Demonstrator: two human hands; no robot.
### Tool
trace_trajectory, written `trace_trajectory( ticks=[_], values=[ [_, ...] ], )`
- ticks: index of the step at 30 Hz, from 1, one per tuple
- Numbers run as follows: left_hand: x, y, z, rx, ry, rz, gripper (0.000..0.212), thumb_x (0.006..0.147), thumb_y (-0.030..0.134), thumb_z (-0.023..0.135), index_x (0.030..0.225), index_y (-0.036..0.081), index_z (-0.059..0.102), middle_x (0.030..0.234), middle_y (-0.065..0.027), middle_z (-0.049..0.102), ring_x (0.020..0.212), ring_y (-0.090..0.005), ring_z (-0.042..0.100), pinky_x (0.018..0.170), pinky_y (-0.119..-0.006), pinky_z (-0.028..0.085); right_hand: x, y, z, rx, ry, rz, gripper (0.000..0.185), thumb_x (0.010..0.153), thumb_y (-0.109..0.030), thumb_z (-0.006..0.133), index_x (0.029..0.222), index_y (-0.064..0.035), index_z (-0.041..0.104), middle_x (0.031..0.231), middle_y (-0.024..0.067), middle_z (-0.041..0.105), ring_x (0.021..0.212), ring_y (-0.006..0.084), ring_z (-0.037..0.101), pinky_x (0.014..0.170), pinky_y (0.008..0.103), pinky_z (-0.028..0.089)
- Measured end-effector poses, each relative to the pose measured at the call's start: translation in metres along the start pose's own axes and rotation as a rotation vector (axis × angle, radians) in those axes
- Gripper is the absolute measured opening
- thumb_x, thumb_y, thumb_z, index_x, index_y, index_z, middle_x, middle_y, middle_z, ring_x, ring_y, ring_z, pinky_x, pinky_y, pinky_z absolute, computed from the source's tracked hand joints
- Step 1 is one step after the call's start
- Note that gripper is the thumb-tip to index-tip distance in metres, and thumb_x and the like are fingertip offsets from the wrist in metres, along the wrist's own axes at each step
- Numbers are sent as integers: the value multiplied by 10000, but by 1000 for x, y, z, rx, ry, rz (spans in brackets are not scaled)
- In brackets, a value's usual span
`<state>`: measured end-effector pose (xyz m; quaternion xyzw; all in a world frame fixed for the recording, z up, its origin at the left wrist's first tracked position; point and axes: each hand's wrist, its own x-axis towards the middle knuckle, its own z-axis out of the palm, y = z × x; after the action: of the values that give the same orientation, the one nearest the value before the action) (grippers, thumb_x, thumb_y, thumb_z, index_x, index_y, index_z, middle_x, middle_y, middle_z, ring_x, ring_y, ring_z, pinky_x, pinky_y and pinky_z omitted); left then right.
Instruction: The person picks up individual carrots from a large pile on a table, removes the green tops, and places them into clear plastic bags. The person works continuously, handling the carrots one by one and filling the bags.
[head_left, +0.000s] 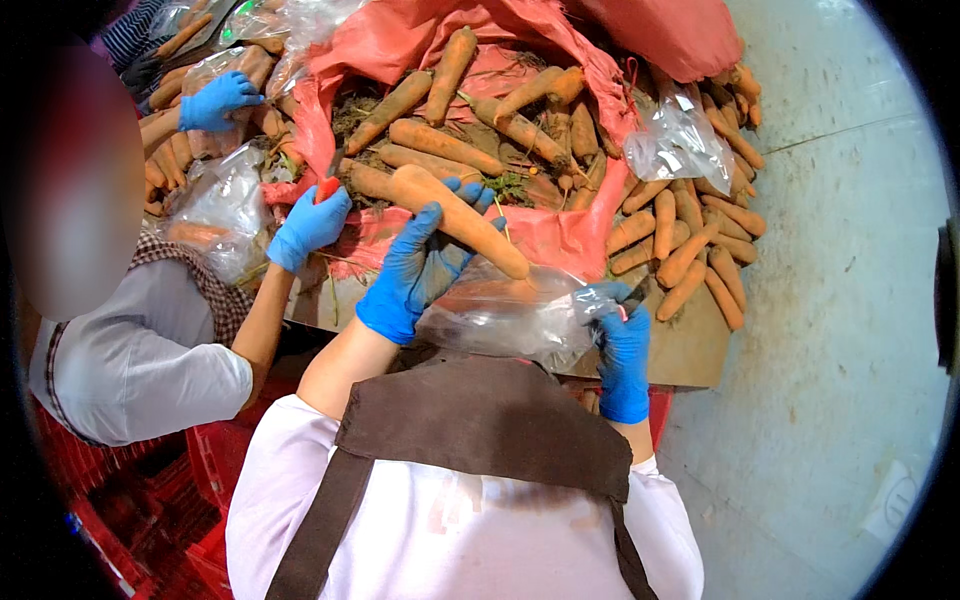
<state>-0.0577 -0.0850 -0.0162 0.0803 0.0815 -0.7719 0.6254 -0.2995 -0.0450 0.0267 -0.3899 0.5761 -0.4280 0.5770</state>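
My left hand (424, 262), in a blue glove, holds a large carrot (461, 221) lying slantwise across its fingers. A clear plastic bag (510, 322) with orange carrots showing through hangs between my hands. My right hand (622, 337), gloved in blue too, grips the bag's edge and a small knife (636, 295), of which a dark blade and a bit of pinkish handle show. Beyond my hands an opened red woven sack (555, 236) holds loose carrots (442, 142) with soil and green leaves.
At the left a co-worker's gloved hand (311, 225) holds a red-handled knife; their other hand (217, 101) touches bagged carrots. More carrots (682, 262) and a clear bag (679, 142) lie on the right of the table (690, 352). Red crates (217, 465) stand below left.
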Motion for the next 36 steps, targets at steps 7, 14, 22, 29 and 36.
trace_trajectory(
  ticks=[7,14,22,29,36],
  values=[
    [-24,-2,30,164,-256,16,502,762,143,678,1204,107,444,1166,-82,516,1193,-275,418,1059,-534,236,-21,-22,-21,55,-133,-108,82,730,-99,613,676,-41,592,761,71,582,634,105,510,531,211,367],
    [-29,-35,25,587,-337,-162,590,659,114,752,1161,99,441,1123,-113,531,1119,-289,490,996,-471,368,-16,-13,-23,155,-358,-405,95,740,-87,574,659,-44,600,831,119,572,763,194,542,642,271,418],
    [-17,-37,14,12,-83,-100,540,790,109,638,1255,38,373,1268,-143,435,1235,-280,368,1040,-505,293,-7,3,-21,-40,-144,-135,146,725,-139,594,810,-20,594,793,38,603,676,113,531,615,230,425],
    [-12,-35,-1,-46,46,-122,466,849,174,575,1254,44,384,1250,-148,454,1217,-280,388,1052,-508,260,2,10,15,-561,-194,-548,172,699,-61,697,828,-29,589,725,90,591,634,159,558,612,252,444],
    [-7,-47,-24,-166,194,-328,457,870,258,551,1199,-20,398,1144,-190,509,1084,-298,502,1005,-506,337,-8,18,31,247,-258,-25,247,854,-292,565,791,-53,568,724,53,580,659,172,566,599,271,453]
  ],
)
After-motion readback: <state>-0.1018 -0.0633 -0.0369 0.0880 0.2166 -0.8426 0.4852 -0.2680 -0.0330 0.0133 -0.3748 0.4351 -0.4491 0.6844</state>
